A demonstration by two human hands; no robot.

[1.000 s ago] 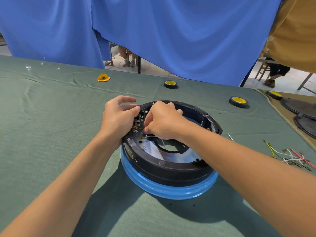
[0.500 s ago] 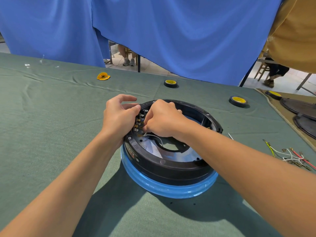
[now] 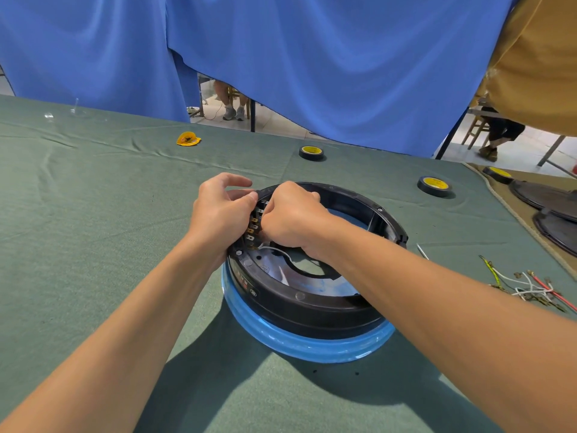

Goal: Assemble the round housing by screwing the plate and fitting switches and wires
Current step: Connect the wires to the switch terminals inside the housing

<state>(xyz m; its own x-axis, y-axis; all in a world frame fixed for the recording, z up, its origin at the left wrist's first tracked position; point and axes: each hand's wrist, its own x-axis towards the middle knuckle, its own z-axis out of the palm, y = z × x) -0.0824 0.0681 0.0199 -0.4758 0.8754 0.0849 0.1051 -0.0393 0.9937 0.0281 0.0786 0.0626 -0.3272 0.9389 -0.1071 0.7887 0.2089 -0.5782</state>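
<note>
The round black housing (image 3: 312,307) with a blue lower ring sits on the green cloth in front of me. Inside lies a shiny metal plate (image 3: 312,284). A row of switches with brass terminals (image 3: 253,225) stands along the inner left wall. My left hand (image 3: 220,214) grips the housing's left rim beside the switches, thumb on the rim. My right hand (image 3: 292,218) is curled inside the housing at the terminals and pinches a white wire (image 3: 274,249) that loops over the plate. The fingertips and the wire's end are hidden.
Loose wires (image 3: 527,285) in white, red and yellow-green lie at the right. Two tape rolls (image 3: 311,152) (image 3: 434,185) and a yellow scrap (image 3: 188,139) lie farther back. Dark round parts (image 3: 543,195) sit at the far right. Blue curtain hangs behind the table.
Both hands stay at the switch row with only slight finger shifts. The white wire loop below my right hand shows a little more now.
</note>
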